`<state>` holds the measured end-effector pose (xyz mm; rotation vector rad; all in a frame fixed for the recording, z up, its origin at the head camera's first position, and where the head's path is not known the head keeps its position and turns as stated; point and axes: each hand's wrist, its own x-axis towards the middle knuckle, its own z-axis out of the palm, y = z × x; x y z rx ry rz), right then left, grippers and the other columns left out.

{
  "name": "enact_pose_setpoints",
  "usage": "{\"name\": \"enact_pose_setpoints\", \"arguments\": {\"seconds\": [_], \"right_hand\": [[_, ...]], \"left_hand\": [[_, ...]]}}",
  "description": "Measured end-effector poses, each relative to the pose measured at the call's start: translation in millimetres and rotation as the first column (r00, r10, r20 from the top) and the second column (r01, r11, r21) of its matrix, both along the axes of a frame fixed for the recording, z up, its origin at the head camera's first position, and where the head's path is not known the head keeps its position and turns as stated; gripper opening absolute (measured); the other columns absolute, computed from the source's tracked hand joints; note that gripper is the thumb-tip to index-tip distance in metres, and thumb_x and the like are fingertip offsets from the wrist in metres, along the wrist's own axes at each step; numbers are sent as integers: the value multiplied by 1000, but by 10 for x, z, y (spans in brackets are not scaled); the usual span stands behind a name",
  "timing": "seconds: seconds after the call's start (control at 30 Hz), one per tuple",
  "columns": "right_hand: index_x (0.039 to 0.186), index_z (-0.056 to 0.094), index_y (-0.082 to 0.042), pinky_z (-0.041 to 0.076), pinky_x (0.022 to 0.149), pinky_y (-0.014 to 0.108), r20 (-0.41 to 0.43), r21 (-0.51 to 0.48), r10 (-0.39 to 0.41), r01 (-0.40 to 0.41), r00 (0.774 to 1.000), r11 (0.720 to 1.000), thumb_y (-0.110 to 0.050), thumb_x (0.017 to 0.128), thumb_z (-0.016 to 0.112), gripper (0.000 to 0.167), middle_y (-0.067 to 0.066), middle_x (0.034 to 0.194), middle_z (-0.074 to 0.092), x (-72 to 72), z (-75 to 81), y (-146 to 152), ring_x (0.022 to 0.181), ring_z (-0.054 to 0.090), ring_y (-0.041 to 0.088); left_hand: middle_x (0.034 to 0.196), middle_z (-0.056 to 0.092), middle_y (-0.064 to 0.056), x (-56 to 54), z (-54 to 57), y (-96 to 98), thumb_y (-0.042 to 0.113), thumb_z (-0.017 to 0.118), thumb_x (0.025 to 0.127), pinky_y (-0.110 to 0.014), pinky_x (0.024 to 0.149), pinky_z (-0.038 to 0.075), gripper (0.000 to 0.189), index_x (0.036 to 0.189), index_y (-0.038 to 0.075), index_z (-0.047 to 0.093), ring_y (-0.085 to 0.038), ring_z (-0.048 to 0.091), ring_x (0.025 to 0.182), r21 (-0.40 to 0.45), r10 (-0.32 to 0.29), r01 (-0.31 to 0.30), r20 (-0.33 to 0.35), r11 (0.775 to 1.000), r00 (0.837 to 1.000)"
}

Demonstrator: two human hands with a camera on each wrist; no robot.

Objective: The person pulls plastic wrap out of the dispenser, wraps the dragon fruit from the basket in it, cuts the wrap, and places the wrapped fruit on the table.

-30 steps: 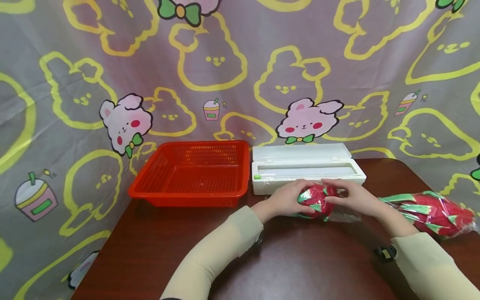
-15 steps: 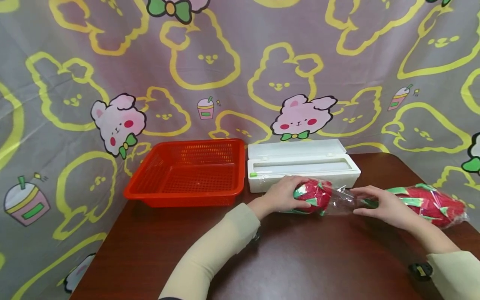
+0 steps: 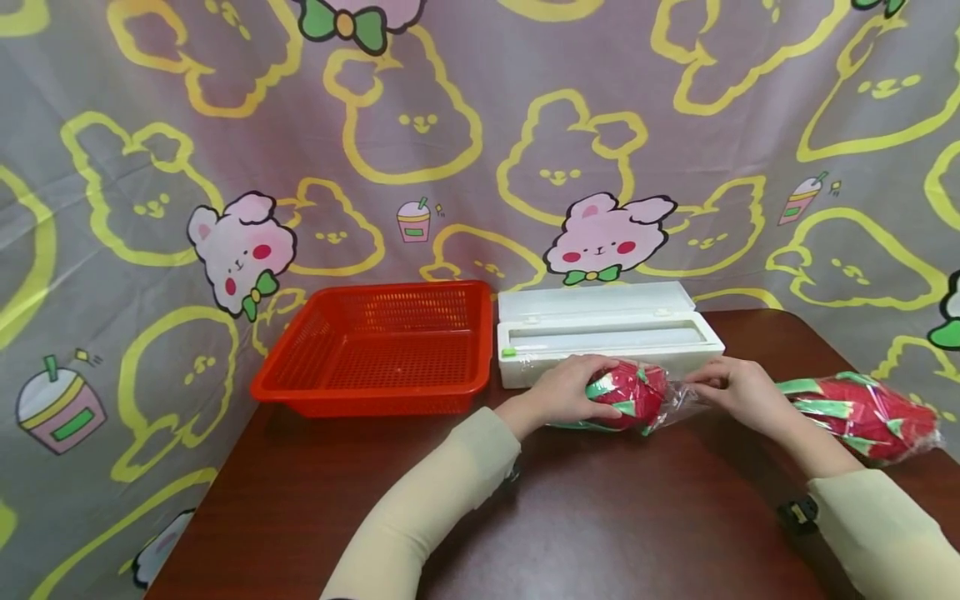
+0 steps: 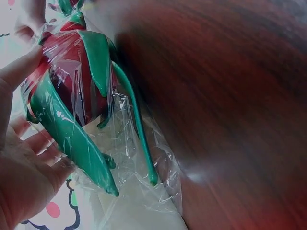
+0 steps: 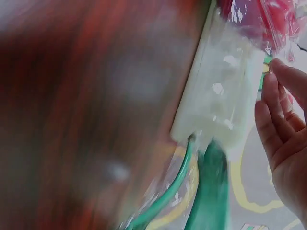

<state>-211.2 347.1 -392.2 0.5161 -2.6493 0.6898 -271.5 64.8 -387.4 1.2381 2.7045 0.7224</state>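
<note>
A red dragon fruit (image 3: 630, 396) with green leaf tips lies in clear plastic film in front of the white box. My left hand (image 3: 566, 390) grips its left end, thumb on the near side; in the left wrist view the fruit (image 4: 72, 81) shows long green leaves under crinkled film. Off its right end extends loose plastic film (image 3: 677, 406), which my right hand (image 3: 742, 396) pinches between thumb and fingertips. A second film-wrapped dragon fruit (image 3: 873, 412) lies on the table beyond my right hand.
A red plastic basket (image 3: 375, 402) stands at the back left of the brown table (image 3: 600, 517). Beside it is a white cling film dispenser (image 3: 540, 367) with its lid raised and a green slider at one end. A patterned curtain (image 3: 450, 108) hangs behind.
My right hand has moved off the dragon fruit to the right, then taken hold of the loose film end. My left hand stays on the fruit.
</note>
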Motion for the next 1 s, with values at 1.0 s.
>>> {"name": "enact_pose_setpoints", "arguments": {"seconds": [1.0], "right_hand": [[98, 73, -3, 53, 59, 27, 99, -236, -176, 195, 979, 952, -23, 87, 75, 24, 14, 93, 70, 26, -69, -365, 81, 60, 27]], "left_hand": [[129, 55, 10, 6, 40, -11, 50, 76, 79, -24, 93, 44, 72, 140, 25, 47, -4, 48, 111, 28, 11, -12, 57, 1000, 998]]}}
